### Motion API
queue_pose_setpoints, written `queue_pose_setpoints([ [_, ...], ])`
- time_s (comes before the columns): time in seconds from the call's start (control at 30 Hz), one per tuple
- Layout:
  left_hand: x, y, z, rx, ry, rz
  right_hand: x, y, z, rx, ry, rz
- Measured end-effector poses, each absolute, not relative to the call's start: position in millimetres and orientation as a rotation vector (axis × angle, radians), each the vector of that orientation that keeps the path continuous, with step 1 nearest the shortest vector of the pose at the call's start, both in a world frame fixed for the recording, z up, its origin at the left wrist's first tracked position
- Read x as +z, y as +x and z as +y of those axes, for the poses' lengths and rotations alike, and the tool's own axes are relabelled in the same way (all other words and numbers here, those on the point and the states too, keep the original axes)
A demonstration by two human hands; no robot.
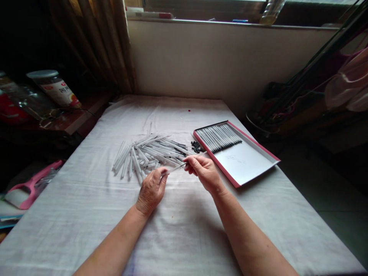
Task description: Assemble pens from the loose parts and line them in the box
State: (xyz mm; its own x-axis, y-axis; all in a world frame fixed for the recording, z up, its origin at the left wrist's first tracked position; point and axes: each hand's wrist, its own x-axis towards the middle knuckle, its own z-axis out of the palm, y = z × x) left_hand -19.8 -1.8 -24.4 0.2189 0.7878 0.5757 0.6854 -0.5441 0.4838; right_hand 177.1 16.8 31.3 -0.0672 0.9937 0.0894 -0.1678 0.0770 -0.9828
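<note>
My left hand point(151, 190) pinches a translucent pen barrel point(169, 170) between thumb and fingers. Closed on a thin pen refill point(182, 165), my right hand point(204, 173) is just to the right; the refill's dark part meets or enters the barrel's end, which I cannot tell exactly. Beyond both hands lies a loose pile of pale pen barrels point(135, 159) and dark-tipped refills point(175, 145). Small black pen caps point(197, 147) are heaped beside a pink-edged box lid point(222, 172). Inside it, a row of pens point(220, 136) with black ends lies side by side.
A pale cloth point(178, 237) covers the table, and a wall point(201, 65) stands behind it. On the left are a side table with a lidded jar point(59, 90) and, lower down, pink-handled scissors point(34, 184). A dark rack point(301, 84) stands at the right.
</note>
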Motion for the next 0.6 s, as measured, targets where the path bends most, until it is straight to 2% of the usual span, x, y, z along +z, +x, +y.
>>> queue_pose_setpoints([
  [0.23,-26.8,-20.4,-1.6,1.296,2.320,1.400,22.7,161.2,12.1,1.358,-1.008,-1.376],
  [0.4,-21.8,-20.5,-4.8,1.348,2.068,1.372,13.2,168.4,17.7,1.360,-1.028,-1.540],
  [0.47,-19.3,-21.2,-5.9,1.400,1.975,1.339,9.5,179.2,26.5,1.106,-1.198,-1.638],
  [0.6,-17.9,-23.0,-4.9,1.440,1.963,1.318,7.9,204.7,49.0,0.348,-1.771,-1.814],
])
